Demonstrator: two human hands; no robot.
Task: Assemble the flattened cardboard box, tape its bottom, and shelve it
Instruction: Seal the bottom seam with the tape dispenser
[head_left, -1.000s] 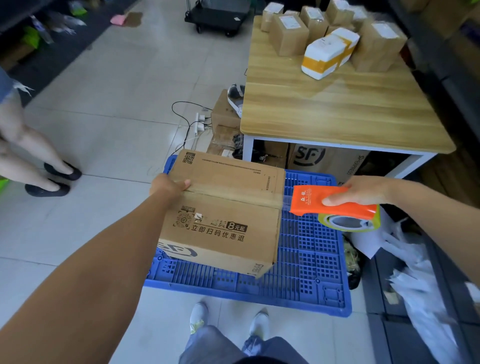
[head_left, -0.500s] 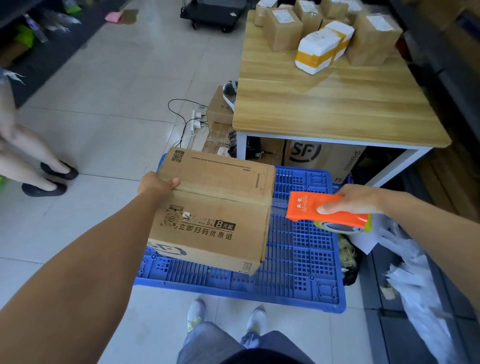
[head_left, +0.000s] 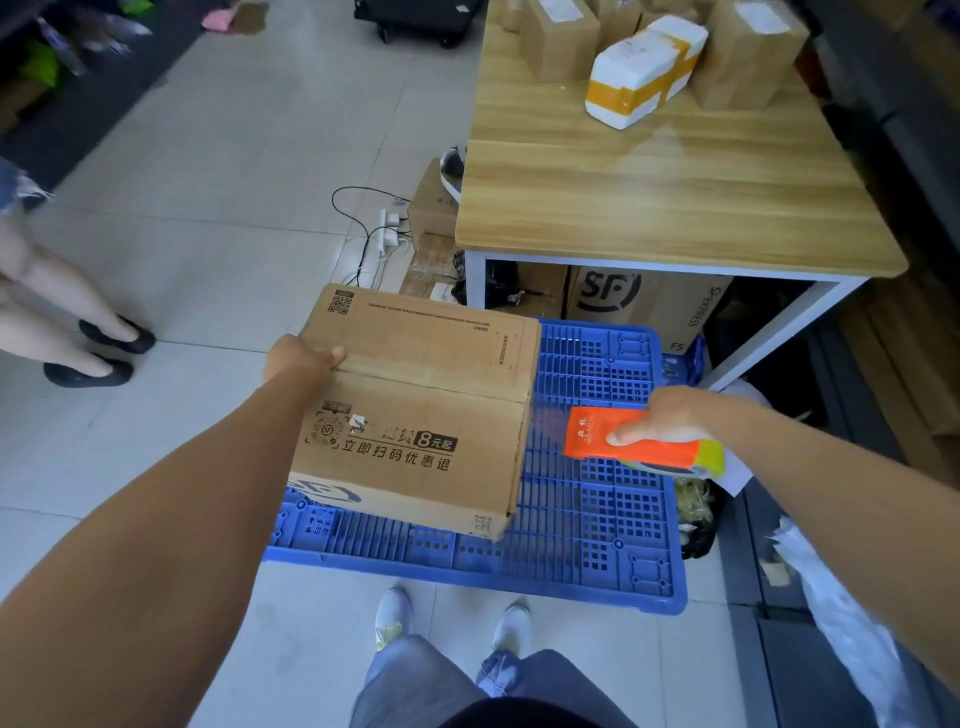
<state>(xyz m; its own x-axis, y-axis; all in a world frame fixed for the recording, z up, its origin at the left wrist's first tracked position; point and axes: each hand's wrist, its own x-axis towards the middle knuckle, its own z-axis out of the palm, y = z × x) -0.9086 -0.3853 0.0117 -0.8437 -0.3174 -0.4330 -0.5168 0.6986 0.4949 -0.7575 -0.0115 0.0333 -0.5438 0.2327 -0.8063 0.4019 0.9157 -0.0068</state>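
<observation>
My left hand (head_left: 298, 358) grips the brown printed cardboard box (head_left: 421, 410) on its left edge over the blue plastic pallet (head_left: 597, 525), right hand (head_left: 670, 415) clamps the orange tape dispenser (head_left: 639, 441) just beside its right edge.

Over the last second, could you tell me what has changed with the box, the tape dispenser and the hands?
Very little. The right hand has drawn the orange tape dispenser slightly further from the right edge of the cardboard box, with clear tape stretched between them. The left hand still grips the box's left side at the flap seam, and the box remains over the blue pallet. Nothing was picked up or let go.
</observation>
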